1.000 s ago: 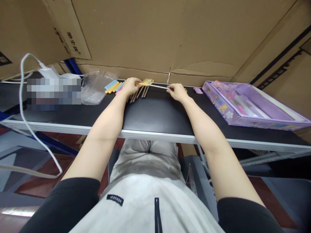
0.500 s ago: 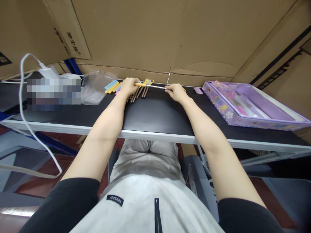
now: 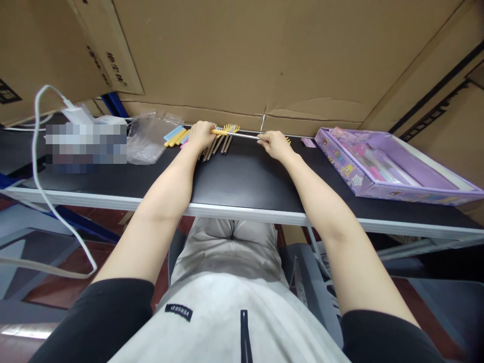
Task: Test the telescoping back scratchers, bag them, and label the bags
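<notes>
A back scratcher (image 3: 244, 135) with a yellow handle and a thin metal rod stretches level between my hands, above the black tabletop. My left hand (image 3: 201, 137) is wrapped round its yellow handle. Further right, my right hand (image 3: 275, 143) pinches the far end of the rod, and yellow claw tips peek out beyond the fingers. Under and beside my left hand lie several scratcher rods (image 3: 216, 146) with coloured claw heads (image 3: 231, 128), partly covered by that hand. To its left are several loose blue and yellow handles (image 3: 176, 136), with a bit of pink showing.
A clear plastic bag (image 3: 145, 143) lies left of the handles, near a blurred-out object with a white cable (image 3: 36, 146). On the right stands an open purple box (image 3: 408, 189) holding packaged items, with a small pink card (image 3: 308, 142) beside it. Cardboard (image 3: 227, 60) walls the back.
Both hands keep their hold on the back scratcher in nearly the same place. Only the camera view has shifted very slightly.
</notes>
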`<state>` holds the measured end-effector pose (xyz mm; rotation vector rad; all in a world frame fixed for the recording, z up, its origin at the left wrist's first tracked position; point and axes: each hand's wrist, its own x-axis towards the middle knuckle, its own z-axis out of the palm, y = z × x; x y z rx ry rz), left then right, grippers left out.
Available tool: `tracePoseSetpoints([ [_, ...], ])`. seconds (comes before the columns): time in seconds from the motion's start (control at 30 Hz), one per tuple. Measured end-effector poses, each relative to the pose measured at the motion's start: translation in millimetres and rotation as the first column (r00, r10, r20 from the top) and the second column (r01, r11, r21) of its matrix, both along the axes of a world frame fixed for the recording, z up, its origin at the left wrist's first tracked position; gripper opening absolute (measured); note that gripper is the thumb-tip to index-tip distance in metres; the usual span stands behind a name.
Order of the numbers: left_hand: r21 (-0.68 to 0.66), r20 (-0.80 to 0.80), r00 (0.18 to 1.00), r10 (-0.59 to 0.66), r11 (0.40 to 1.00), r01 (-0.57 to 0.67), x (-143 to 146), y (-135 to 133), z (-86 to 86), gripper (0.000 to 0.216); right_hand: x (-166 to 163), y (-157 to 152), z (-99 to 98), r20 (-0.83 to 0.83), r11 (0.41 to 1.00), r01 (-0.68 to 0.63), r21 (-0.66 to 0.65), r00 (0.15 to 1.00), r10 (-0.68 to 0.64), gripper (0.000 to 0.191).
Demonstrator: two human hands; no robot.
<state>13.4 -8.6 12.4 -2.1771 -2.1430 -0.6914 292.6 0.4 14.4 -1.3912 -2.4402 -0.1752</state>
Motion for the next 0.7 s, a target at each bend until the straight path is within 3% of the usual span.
tracePoseSetpoints([
  [0.7, 0.068, -0.021, 0.999, 0.044, 0.997, -0.043, 5, 3, 3.8, 0.039, 3, 2, 5.4, 0.011, 0.999, -0.030, 0.033, 1.000, 0.029, 0.032],
])
